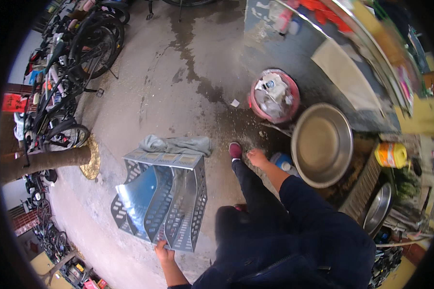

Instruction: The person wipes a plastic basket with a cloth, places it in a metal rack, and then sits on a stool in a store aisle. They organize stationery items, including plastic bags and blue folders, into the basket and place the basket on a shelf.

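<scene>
My left hand grips the near edge of a grey plastic magazine file rack, which has perforated sides and several compartments. A blue sheet or folder with a glossy face stands in one of its left compartments. Along the rack's far edge rests a crumpled grey-green cloth; how it is supported is hidden. My right hand hangs beside my leg, near my maroon shoe, with no object visible in it. Its fingers look loosely curled, but their exact pose is unclear.
A pink bin full of rubbish stands ahead to the right, by a large metal basin. A blue-and-white container is near my right hand. Bicycles and a tree trunk line the left. The concrete ground has wet patches.
</scene>
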Demonstrator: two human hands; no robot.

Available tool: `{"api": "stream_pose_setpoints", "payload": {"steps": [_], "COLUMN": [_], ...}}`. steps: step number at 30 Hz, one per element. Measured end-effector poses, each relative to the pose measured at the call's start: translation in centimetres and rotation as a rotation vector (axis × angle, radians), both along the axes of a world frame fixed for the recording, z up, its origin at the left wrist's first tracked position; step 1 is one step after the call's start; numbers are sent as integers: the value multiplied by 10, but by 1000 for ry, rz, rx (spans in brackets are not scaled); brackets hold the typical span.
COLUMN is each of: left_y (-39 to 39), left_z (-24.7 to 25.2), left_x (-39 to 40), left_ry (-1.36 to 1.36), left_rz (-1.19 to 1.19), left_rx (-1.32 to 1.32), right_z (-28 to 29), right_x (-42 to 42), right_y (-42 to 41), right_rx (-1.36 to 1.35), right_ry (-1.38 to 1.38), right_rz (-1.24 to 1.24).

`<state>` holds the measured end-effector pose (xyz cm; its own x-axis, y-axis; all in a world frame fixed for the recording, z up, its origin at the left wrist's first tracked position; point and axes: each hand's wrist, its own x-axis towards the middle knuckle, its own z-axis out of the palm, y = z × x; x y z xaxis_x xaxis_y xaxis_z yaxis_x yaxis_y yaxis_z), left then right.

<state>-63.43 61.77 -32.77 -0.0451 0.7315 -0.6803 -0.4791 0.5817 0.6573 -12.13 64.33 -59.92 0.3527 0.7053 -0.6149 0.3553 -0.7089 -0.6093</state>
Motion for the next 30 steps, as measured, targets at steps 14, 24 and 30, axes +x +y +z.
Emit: {"api": "stream_pose_setpoints", "payload": {"steps": [14, 24, 30], "left_y": [261, 358, 371], "left_z": [-208, -226, -144], "left_x": [63, 102, 107], "left_ry": [214, 112, 30], "left_rz": [-118, -162, -156], "left_rx": [-31, -208, -313], "right_z": [-327, -300, -39], "right_x": [124, 95, 116], "right_y": [267, 334, 316], "right_rx": [-289, -336, 553], "right_ry": [-672, -503, 348], "right_rz": [930, 656, -363]}}
